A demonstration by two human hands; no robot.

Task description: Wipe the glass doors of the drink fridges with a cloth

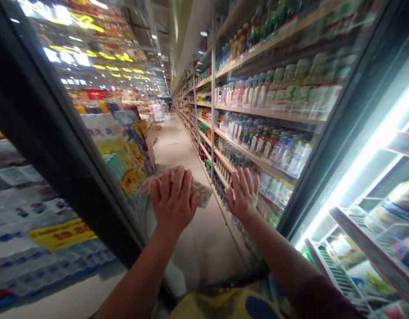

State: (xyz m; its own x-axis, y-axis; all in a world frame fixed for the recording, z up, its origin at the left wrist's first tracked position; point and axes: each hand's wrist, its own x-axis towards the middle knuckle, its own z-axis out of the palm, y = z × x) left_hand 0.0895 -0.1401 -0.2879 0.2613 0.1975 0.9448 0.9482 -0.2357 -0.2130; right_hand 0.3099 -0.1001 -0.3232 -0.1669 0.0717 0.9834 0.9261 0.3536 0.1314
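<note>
Both hands press on the glass door [337, 128]: left hand [173, 201] flat, fingers together, pinning a crumpled cloth [202, 193] against its pane, right hand [243, 196] just beside it, fingers spread wide, holding nothing.

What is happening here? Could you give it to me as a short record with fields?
Place: shop aisle, seen through a glass door
Left hand: fingers flat on a cloth, pressing it to the glass
Right hand: open, palm on the glass, holding nothing
Beyond the glass: long shelves of bottles
Far right: lit fridge racks with packs, too blurred to name
</note>
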